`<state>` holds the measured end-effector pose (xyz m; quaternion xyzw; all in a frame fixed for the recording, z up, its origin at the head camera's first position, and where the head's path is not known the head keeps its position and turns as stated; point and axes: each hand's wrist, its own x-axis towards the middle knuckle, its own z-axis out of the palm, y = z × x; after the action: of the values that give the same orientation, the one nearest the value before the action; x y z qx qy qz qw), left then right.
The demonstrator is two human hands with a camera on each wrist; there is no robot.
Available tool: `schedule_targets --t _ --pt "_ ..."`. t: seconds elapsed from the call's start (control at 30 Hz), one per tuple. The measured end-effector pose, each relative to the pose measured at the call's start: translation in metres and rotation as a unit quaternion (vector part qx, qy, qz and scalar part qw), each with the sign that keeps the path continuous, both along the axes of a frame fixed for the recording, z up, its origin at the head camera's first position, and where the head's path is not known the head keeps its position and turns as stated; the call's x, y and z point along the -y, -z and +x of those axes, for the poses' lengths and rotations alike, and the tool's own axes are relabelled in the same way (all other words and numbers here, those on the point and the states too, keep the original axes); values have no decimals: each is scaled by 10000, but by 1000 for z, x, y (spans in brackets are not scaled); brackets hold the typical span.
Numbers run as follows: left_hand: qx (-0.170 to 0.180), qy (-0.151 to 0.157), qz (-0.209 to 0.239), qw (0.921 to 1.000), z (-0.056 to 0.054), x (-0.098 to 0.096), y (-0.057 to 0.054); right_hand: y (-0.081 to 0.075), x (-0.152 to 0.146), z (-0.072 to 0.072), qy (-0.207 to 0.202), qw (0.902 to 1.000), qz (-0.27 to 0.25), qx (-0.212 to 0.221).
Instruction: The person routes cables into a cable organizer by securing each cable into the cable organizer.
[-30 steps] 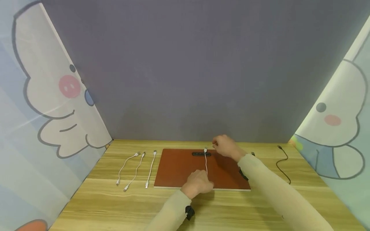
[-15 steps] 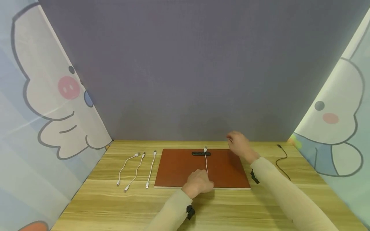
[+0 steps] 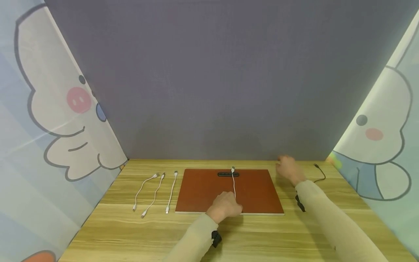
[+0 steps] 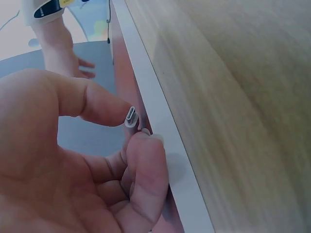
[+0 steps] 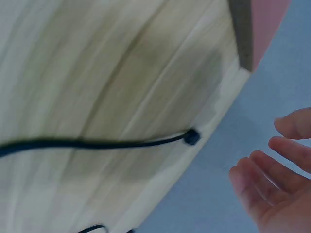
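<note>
My left hand (image 3: 224, 206) is at the front edge of a reddish-brown board (image 3: 196, 189). Between thumb and index finger it pinches the USB-C plug (image 4: 131, 117) of a white charging cable (image 3: 234, 183). The cable's other end, a USB-A plug (image 3: 233, 169), lies at a black slotted strip (image 3: 224, 174) near the board's back edge. My right hand (image 3: 290, 170) hovers right of the board with loosely bent fingers and nothing in them. In the right wrist view it is beside the plug of a black cable (image 5: 116, 144), which is hidden under the arm from above.
Left of the board, three short white cables lie in a row: an outer cable (image 3: 140, 189), a middle cable (image 3: 154, 196) and an inner cable (image 3: 171, 192). Another black cable (image 3: 322, 174) lies at the far right. A grey panel (image 3: 209, 91) closes off the table's back.
My right hand has moved rightward from above the board's back right part to beyond its right edge, and lowered. My left hand has stayed in place with the white charging cable.
</note>
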<state>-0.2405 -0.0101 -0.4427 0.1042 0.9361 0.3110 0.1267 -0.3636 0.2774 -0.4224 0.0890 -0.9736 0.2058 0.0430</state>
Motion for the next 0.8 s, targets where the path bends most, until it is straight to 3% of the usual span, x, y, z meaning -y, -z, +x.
schedule_targets --t 0.33,0.8 --pt "137 14 40 9999 -4 2 1 7 -18 -1 441 9958 382 700" --pt "62 42 119 9999 -3 3 1 11 -21 6 574 9918 288 1103"
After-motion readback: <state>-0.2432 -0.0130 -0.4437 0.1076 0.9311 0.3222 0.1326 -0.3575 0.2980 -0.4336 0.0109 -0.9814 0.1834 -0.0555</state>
